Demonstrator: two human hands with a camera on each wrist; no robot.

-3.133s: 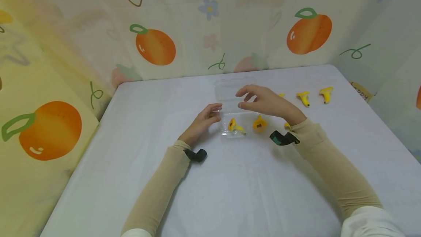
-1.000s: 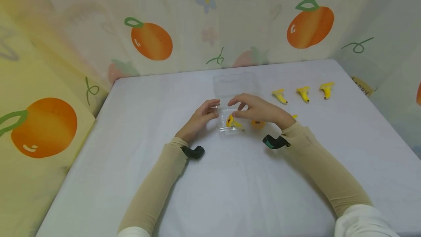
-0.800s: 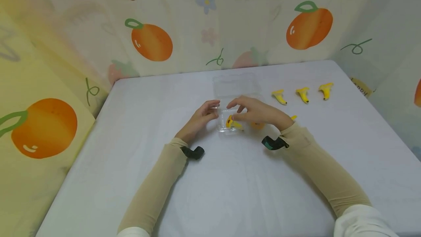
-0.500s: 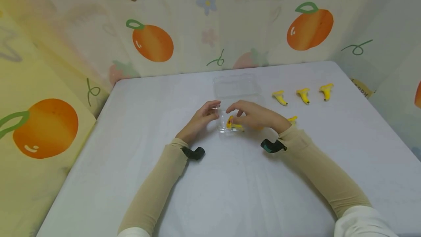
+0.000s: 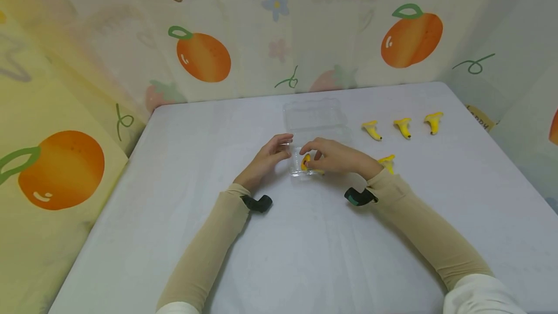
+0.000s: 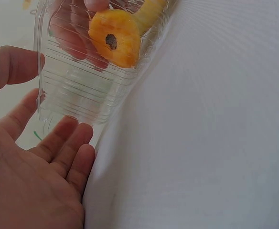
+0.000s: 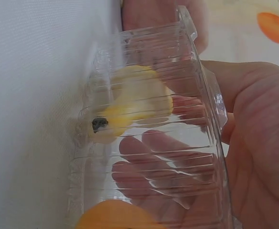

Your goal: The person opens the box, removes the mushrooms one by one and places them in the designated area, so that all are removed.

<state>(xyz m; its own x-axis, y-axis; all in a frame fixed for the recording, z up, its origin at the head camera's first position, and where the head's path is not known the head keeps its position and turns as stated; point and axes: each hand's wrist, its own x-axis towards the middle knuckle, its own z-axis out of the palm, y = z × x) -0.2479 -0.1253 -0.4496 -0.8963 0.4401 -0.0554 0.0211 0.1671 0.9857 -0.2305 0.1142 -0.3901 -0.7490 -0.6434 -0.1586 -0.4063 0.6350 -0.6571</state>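
Note:
A clear plastic clamshell box (image 5: 298, 171) stands on the table with its lid laid back. My left hand (image 5: 264, 159) is at the box's left side, thumb and fingertips touching its rim. Inside lies a small yellow trumpet-shaped piece (image 5: 306, 162); in the left wrist view its flat orange end (image 6: 122, 33) has a dark spot. My right hand (image 5: 337, 156) reaches into the box and pinches that piece between thumb and fingers, covering most of its stem. A second piece (image 7: 115, 217) shows as an orange edge in the right wrist view; my right hand hides it in the head view.
A row of three yellow pieces lies at the back right, one of them a curved piece (image 5: 403, 128). Another yellow piece (image 5: 387, 163) lies partly behind my right wrist. The open lid (image 5: 316, 115) extends behind the box. A patterned curtain (image 5: 244, 23) hangs behind the table.
My right hand has come down and left into the box, and its thumb has reached the yellow piece. My left hand stays at the box's side.

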